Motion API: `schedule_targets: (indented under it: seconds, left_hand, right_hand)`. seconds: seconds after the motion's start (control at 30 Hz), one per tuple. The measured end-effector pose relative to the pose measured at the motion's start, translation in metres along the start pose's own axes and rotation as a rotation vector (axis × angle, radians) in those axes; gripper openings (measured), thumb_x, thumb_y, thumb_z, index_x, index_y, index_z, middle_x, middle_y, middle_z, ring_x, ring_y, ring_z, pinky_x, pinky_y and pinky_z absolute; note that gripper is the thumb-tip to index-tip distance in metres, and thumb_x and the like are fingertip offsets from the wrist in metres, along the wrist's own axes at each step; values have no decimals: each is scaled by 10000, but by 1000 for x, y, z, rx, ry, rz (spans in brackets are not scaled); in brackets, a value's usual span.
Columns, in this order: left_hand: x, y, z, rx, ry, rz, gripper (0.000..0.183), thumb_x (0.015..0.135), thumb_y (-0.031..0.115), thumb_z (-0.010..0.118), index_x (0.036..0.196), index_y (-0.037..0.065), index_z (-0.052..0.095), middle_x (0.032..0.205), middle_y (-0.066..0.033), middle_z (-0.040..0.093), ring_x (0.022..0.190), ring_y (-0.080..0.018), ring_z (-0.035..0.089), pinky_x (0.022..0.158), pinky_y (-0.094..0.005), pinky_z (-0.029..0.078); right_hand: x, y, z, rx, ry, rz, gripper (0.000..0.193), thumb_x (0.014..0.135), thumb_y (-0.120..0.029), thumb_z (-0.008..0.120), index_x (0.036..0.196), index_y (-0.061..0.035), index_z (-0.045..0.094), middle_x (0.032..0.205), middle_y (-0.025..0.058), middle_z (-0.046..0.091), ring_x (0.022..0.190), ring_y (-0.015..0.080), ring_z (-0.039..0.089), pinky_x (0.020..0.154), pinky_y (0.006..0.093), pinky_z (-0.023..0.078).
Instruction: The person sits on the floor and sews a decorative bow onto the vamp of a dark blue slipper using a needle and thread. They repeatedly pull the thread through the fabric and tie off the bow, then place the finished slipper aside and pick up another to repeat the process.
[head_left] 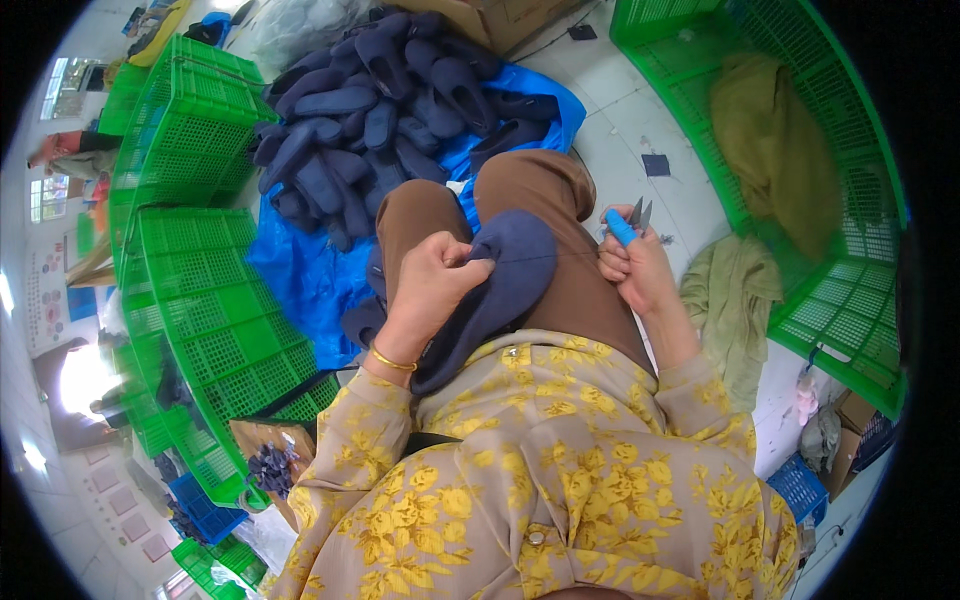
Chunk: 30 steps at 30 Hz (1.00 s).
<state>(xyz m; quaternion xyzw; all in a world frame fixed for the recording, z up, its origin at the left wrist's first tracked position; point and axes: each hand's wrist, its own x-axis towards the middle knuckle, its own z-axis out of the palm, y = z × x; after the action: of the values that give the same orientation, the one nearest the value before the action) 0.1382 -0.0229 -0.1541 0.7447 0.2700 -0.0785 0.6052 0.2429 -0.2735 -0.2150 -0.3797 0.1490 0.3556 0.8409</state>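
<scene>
My left hand (430,285) is closed on the edge of a navy fabric slipper (524,258) that lies across my lap. Thumb and fingers pinch its upper near the toe. To the right, my right hand (640,268) holds small scissors (643,214), blades pointing up and away from me. A blue finger cover (620,227) sits on one of its fingers. A thin dark thread seems to stretch from the slipper toward my right hand. Part of another navy slipper (362,322) shows beside my left wrist, mostly hidden.
Beyond my knees, a heap of navy slippers (385,125) lies on a blue plastic sheet (310,270). Green crates (215,320) stand on the left. A large green crate (845,300) on the right holds olive cloth (775,150). Dark scraps (656,165) lie on the tiled floor.
</scene>
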Motion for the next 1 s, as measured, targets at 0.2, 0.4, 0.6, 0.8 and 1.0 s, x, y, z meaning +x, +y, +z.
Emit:
schedule_targets:
  seconds: [0.2,0.4,0.6,0.8,1.0]
  left_hand:
    - [-2,13,20,249,123,85,275,688,134,721,766,37,476,761,-112,600,701,-189,583,666,-307,474]
    - [-2,9,15,181,5,77,180,779,118,694,855,24,560,773,-32,578,703,-107,543,662,-256,451]
    - [-3,10,4,-64,-131,-11,56,907,59,632,936,34,592,829,42,573,742,-48,524,672,-214,459]
    - [-5,8,23,344,93,294,151,811,-27,612,920,48,539,717,16,493,640,-66,443,586,-228,400]
    - [-5,7,6,-213,-165,75,80,816,-4,617,847,-4,544,909,-21,549,834,-102,559,703,-215,417]
  right_hand:
    - [-7,-35,-18,129,-8,-200,109,955,-119,564,1057,-149,590,639,-51,367,491,48,274,438,213,237]
    - [-59,-113,8,98,-241,-465,108,1004,-171,493,943,-92,536,609,-44,295,497,48,248,443,199,225]
    - [-120,-107,57,-94,-673,-449,274,979,-265,528,859,-20,552,707,50,459,588,188,435,508,305,360]
    - [-109,-89,95,-496,-1532,-158,447,881,-97,518,1315,-5,475,1118,140,574,936,325,593,762,424,470]
    - [-116,-63,135,-685,-1590,29,574,749,-15,551,1294,-90,388,1101,137,532,976,377,575,742,431,467]
